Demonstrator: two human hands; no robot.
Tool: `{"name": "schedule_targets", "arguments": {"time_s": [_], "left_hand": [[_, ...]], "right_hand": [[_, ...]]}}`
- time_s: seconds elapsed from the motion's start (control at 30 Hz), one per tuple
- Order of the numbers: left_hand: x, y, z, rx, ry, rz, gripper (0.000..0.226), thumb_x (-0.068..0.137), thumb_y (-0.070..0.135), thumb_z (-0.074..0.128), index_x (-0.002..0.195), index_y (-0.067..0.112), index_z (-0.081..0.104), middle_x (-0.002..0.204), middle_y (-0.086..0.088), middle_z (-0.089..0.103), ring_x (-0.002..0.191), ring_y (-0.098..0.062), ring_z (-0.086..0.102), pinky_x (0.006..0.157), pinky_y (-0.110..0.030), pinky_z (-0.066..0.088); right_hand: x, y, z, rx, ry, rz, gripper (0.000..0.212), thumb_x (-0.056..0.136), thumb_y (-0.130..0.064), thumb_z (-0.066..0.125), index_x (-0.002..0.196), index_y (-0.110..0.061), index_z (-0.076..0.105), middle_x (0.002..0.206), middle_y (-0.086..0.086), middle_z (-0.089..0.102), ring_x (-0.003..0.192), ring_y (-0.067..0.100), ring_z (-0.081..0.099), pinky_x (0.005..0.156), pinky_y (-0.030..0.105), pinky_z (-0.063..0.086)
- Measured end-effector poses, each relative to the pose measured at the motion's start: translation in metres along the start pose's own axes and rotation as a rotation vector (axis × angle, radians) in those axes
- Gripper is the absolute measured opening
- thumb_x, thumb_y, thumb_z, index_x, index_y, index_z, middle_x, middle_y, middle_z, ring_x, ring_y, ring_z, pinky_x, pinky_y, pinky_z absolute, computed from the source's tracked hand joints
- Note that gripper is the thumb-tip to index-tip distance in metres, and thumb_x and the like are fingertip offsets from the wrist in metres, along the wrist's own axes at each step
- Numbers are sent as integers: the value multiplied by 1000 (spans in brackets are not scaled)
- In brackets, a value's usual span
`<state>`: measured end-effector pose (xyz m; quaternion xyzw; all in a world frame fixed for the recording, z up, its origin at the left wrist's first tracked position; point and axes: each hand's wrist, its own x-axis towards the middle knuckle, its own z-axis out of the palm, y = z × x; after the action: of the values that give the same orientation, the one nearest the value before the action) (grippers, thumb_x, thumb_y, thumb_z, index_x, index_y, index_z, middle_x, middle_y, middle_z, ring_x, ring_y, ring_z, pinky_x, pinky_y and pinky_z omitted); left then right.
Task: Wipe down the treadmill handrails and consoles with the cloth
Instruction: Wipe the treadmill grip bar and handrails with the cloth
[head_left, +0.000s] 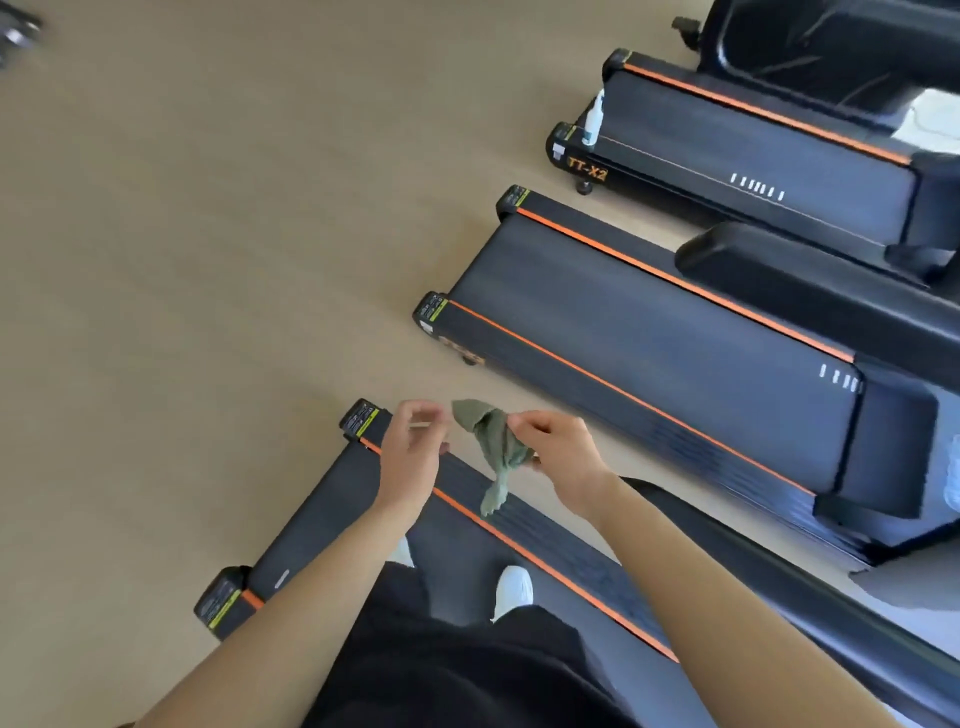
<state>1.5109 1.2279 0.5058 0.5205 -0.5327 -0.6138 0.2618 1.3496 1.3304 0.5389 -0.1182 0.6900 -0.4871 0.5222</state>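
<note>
A: Looking leftmost, what is the left hand (413, 447) doing?
B: Its fingers are loosely curled, holding nothing, just beside the crumpled green fabric cloth (493, 447).
A: And the right hand (558, 449)?
B: It pinches the cloth, which dangles above the rear end of the nearest black orange-striped treadmill (332, 509). A white spray bottle (592, 119) stands at the rear corner of the farthest treadmill (753, 150).

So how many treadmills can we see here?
3. Nearest treadmill under the person's feet; middle treadmill beside it; farthest treadmill, with a spray bottle on its end. The dark machine top right may be another.
</note>
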Motion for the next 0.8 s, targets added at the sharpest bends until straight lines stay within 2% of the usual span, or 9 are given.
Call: {"name": "schedule_targets", "arguments": {"time_s": [0.1,0.2,0.3,0.4,0.53,0.6,0.67,0.73,0.8], "left_hand": [[2,21,-31,-66,-154,17,27,88,38,68,106,19,68,109,1,71,104,-19,68,86,-31,57],[18,28,-60,-34,-287,17,28,92,32,69,118,24,67,119,2,72,111,-12,68,91,-23,54],[45,35,-100,-56,-286,39,35,88,29,72,121,17,70,112,-2,75,107,-18,71,90,-28,57],[82,32,-158,-66,-211,46,19,96,15,67,111,23,76,98,5,78,93,-12,72,84,-29,56],[129,31,-244,9,-167,16,17,97,27,66,95,35,81,89,-2,78,81,-13,67,76,-38,54],[156,33,-288,55,-170,51,23,100,26,62,92,40,79,92,5,76,85,-7,66,78,-28,50],[188,38,-328,175,-148,108,24,99,29,61,95,47,75,99,4,68,94,-8,63,83,-21,43],[220,46,-366,265,-141,136,19,100,27,61,104,42,73,97,-2,60,93,-14,60,82,-20,42],[250,53,-396,269,-121,137,19,99,25,63,112,29,76,95,-6,64,88,-18,62,83,-28,45]], "right_hand": [[6,-19,38,150,-106,45,20,102,-13,58,99,-1,73,90,10,75,78,18,70,71,29,58],[16,-35,83,144,-223,41,23,104,-14,53,99,-4,72,87,10,74,76,18,70,68,27,56],[35,-51,135,101,-298,30,21,103,-10,53,100,-5,73,88,8,74,77,16,70,68,23,55],[56,-66,193,74,-334,21,18,98,4,57,105,-5,71,89,7,73,75,12,70,66,20,54],[90,-78,277,-69,-288,-21,22,90,11,64,106,-3,70,88,14,69,67,10,66,64,18,53],[108,-87,320,-145,-218,-55,15,91,7,67,103,1,72,85,16,65,60,9,61,60,17,52],[129,-98,361,-192,-177,-90,9,91,3,68,98,2,74,80,15,65,56,9,58,57,17,51],[150,-109,398,-226,-149,-119,6,91,-1,70,91,-3,76,73,9,67,57,12,57,57,19,51],[172,-118,432,-271,-136,-158,8,90,-6,73,83,-10,77,66,-1,67,56,12,54,56,21,50]]}}
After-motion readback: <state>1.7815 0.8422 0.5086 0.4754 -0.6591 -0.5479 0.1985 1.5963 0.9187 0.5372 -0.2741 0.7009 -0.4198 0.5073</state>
